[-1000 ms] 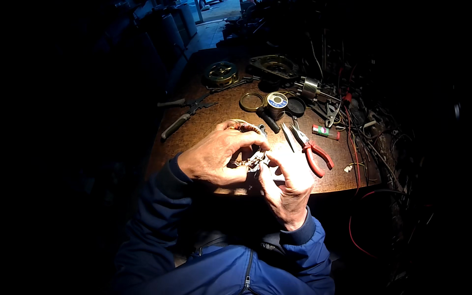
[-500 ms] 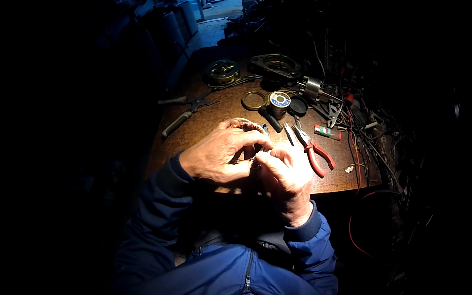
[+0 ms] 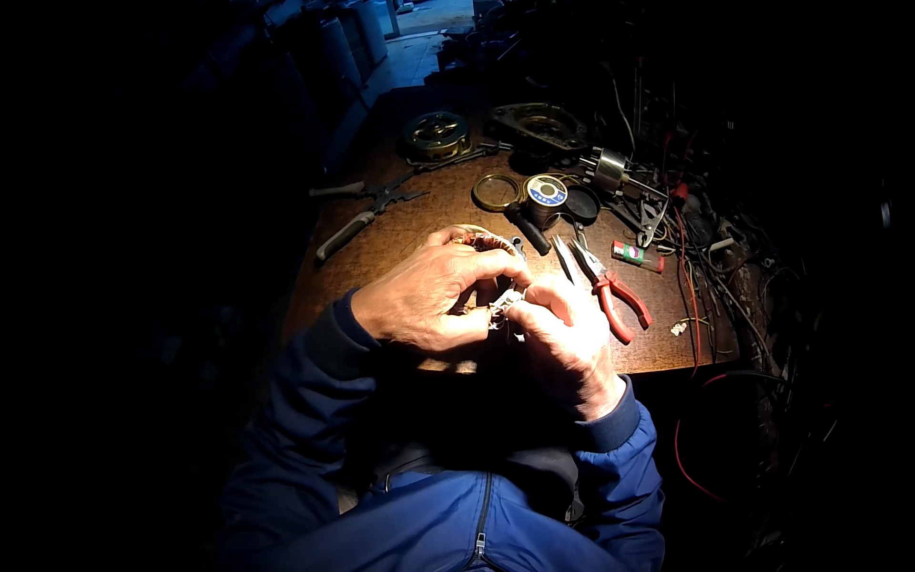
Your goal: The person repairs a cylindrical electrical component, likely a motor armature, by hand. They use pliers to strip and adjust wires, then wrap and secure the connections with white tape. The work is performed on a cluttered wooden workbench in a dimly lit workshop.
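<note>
Over the front of the table, my left hand (image 3: 419,297) is wrapped around a ring-shaped part wound with copper wire (image 3: 488,240), which looks like a motor stator. Its rim shows above my fingers; the rest lies behind them. On the ring's right side, my right hand (image 3: 572,336) pinches at a small pale piece (image 3: 507,301), with fine wires sticking out below it. My right fingertips are partly hidden, and I cannot make out exactly what they grip. Just right of my hands lie red-handled long-nose pliers (image 3: 615,300) and tweezers (image 3: 564,257).
Beyond my hands stand a solder spool (image 3: 547,195), a brass ring (image 3: 496,193) and a black tube (image 3: 527,231). Large pliers (image 3: 367,214) lie at left. Round metal housings (image 3: 437,135) sit farther back. A red-green cylinder (image 3: 637,255) and tangled wires (image 3: 715,257) are at right.
My right hand has shifted slightly right and turned, and more of the pale piece and fine wires shows between the hands. My left hand keeps its hold on the ring-shaped part.
</note>
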`<act>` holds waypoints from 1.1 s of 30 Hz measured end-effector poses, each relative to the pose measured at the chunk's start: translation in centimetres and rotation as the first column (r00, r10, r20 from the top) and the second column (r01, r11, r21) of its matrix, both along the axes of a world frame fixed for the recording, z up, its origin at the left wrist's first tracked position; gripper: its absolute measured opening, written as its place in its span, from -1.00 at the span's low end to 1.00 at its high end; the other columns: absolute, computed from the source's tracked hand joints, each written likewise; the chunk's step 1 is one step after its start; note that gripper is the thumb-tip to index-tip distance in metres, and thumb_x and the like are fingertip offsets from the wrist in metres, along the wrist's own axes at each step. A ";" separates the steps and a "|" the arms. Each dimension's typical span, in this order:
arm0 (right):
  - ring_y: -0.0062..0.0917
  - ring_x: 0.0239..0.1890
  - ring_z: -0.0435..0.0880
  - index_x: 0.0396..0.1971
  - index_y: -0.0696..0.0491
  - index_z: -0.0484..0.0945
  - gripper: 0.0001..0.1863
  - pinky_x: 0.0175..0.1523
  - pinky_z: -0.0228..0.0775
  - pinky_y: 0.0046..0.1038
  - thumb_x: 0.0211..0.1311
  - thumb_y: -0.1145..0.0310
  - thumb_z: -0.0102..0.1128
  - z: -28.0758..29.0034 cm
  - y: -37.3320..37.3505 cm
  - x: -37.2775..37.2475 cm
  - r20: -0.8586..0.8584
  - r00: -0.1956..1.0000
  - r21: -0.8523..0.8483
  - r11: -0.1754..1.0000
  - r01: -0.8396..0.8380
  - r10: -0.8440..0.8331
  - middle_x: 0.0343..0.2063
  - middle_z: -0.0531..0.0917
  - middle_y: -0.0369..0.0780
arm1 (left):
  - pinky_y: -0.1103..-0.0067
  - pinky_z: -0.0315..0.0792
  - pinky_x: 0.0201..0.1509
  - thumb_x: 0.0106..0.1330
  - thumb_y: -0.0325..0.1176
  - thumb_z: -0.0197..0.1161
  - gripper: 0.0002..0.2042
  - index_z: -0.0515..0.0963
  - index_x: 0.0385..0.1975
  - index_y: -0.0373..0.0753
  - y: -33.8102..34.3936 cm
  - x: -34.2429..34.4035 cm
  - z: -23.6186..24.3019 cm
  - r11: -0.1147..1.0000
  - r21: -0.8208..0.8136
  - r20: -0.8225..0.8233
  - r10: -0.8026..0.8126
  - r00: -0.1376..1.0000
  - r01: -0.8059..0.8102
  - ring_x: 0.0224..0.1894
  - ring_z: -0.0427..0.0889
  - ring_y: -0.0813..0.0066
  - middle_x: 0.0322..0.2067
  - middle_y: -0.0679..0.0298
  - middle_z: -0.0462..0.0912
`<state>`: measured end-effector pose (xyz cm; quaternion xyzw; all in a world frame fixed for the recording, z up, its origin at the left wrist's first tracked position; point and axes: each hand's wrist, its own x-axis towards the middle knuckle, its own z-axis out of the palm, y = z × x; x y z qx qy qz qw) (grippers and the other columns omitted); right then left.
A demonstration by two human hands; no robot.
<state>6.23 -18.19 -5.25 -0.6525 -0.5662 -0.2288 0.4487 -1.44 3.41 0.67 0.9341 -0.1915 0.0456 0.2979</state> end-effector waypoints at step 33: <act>-0.59 -0.31 0.65 -0.20 0.20 0.73 -0.84 -0.17 0.51 -0.51 0.23 0.61 0.46 -1.1 0.2 -2.1 -0.585 0.810 0.066 0.995 0.078 -0.025 -0.31 0.71 -0.24 | 0.09 0.17 0.54 0.19 -0.23 0.29 -0.54 0.65 0.13 -0.12 -0.2 0.3 0.0 1.000 -0.003 0.064 -0.001 0.998 0.002 0.29 0.60 0.14 -0.02 0.21 0.74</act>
